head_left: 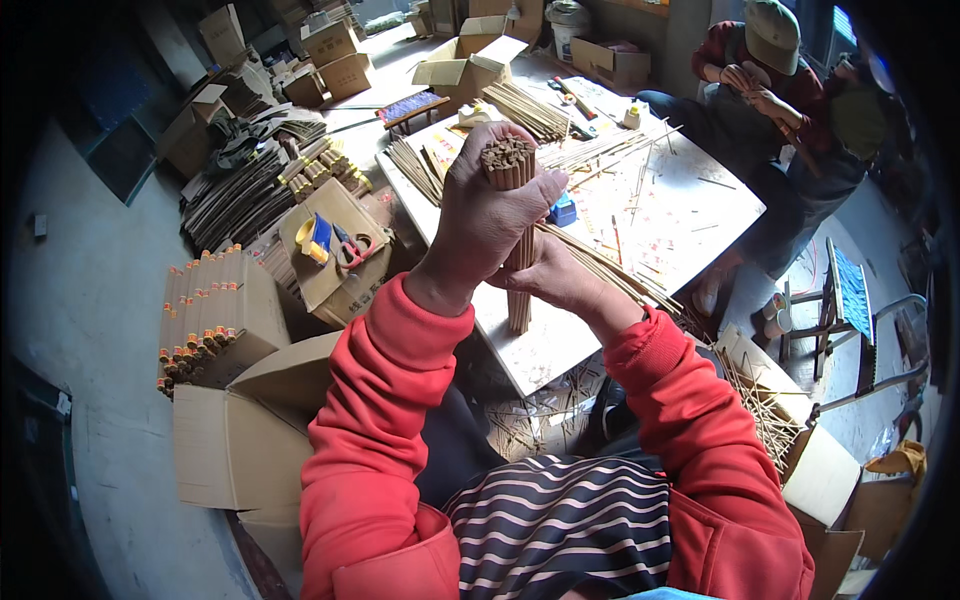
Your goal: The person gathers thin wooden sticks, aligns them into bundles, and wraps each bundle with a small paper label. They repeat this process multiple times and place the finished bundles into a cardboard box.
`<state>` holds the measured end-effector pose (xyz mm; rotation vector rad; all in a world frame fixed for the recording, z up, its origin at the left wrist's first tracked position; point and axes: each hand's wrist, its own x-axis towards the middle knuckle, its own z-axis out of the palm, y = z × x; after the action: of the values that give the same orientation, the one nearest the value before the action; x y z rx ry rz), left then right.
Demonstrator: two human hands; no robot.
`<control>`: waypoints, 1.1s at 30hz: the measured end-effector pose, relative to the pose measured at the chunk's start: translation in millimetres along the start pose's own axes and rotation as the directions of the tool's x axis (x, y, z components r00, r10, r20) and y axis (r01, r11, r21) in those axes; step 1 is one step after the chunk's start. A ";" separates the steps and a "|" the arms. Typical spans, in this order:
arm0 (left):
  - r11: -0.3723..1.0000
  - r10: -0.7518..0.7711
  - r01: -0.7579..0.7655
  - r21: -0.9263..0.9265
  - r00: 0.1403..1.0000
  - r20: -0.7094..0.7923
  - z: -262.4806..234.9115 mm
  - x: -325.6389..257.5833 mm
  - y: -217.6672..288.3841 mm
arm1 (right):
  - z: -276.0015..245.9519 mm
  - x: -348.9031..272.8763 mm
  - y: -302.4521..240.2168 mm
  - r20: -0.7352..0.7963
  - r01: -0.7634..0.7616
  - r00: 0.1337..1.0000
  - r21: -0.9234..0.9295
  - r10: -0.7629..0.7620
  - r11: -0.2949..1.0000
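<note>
Upright above the near part of the white table (700, 200), a tight bundle of thin brown sticks (510, 165) shows its cut ends toward me. My left hand (465, 215) is closed round its upper part. Lower down, my right hand (565, 275) wraps the same bundle from the right side. The bottom of the bundle comes out below both hands; whether it touches the tabletop I cannot tell. Loose sticks (600, 262) lie beside my right hand, and a small blue object (563, 210) sits just beyond it.
Longer sticks (528, 108) lie at the table's far side. Left, a carton holds scissors (352, 250) and a tape roll (305, 237); labelled bundles (205, 310) are stacked nearby. An open box (240, 440) stands at my left, a stick-filled box (760, 400) at my right. Another person (770, 110) sits far right.
</note>
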<state>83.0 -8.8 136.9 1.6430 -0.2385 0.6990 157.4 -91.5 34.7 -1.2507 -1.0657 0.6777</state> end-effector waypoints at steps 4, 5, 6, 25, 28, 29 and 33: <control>1.000 -0.003 0.004 -0.020 0.998 0.059 7.7 -1.8 22.3 | 4.1 -8.8 -15.1 -0.009 0.034 0.999 0.054 -0.033 0.998; 0.996 -0.045 0.052 -0.072 0.995 0.091 6.2 -3.3 26.0 | 6.0 -12.5 -18.4 -0.019 0.031 0.999 0.054 -0.030 0.998; 0.977 -0.093 0.117 -0.180 0.987 0.134 -2.4 -5.0 29.8 | 8.9 -20.4 -40.0 0.001 -0.105 0.994 -0.160 0.107 0.981; 0.853 -0.044 0.138 -0.503 0.980 0.193 -7.8 -12.3 33.6 | 23.8 -49.4 -51.0 0.048 -0.172 0.984 0.038 0.171 0.984; 0.853 -0.013 0.109 -0.510 0.982 0.189 -4.6 -14.1 36.3 | 19.3 -43.7 -50.5 0.079 0.067 0.995 0.007 -0.067 0.998; 0.832 0.015 0.120 -0.541 0.971 0.239 -6.6 -14.9 36.8 | 21.5 -41.6 -48.8 0.098 0.171 0.980 0.041 -0.174 0.984; 0.811 0.028 0.141 -0.568 0.960 0.279 -15.7 -13.5 32.2 | 27.8 -51.2 -74.9 0.125 -0.233 0.964 -0.040 0.236 0.972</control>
<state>50.5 -3.6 156.5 1.1338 -0.5484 0.2936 102.0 -142.3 92.6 -1.3832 -1.0422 0.9395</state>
